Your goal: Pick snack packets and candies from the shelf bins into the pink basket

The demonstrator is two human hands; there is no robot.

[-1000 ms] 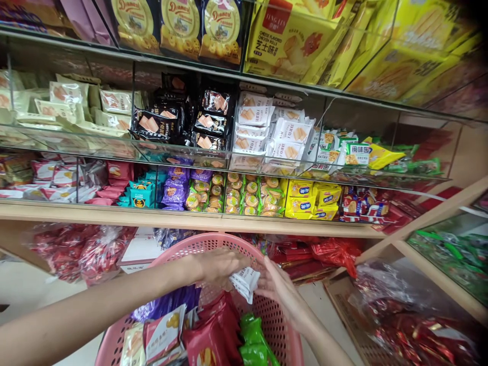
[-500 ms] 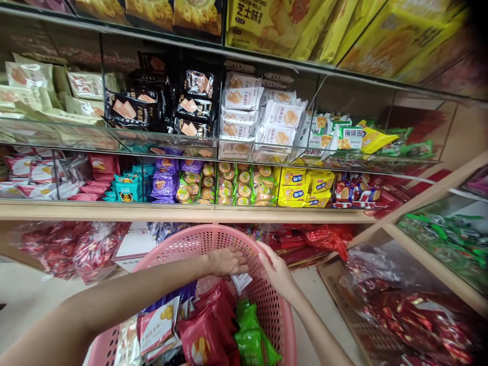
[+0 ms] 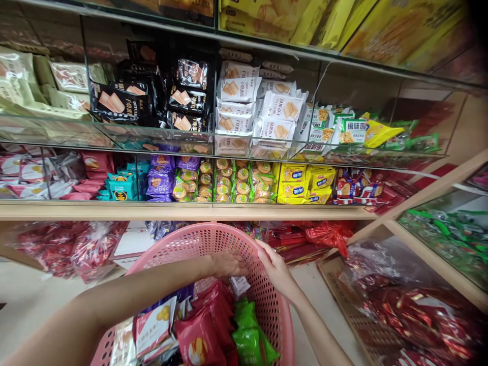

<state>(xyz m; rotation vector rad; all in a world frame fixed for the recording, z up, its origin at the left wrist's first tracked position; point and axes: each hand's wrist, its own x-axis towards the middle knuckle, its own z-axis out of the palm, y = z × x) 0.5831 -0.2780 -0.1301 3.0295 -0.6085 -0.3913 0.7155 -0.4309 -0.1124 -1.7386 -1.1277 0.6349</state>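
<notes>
Head camera: a pink perforated plastic basket [image 3: 206, 238] fills the lower centre of the frame, in front of a shop's stocked snack shelves. The right hand [image 3: 277, 272] is closed on the basket's far rim, fingers curled over the edge. The left hand [image 3: 227, 264] reaches inside from the lower left, palm down and fingers loose, grasping nothing. A small white packet [image 3: 240, 285] lies just beneath its fingertips, and whether they touch it cannot be told. Lower in the basket lie a red snack bag [image 3: 200, 338], bright green packets [image 3: 247, 333] and a purple wrapper [image 3: 179, 297]. Across the middle of the frame, a wooden shelf edge [image 3: 190, 211] runs below yellow packets [image 3: 305, 183] and purple biscuit packs [image 3: 160, 178]. On the glass shelf above, black packets [image 3: 186, 96] stand just beside white packets [image 3: 244, 91].
</notes>
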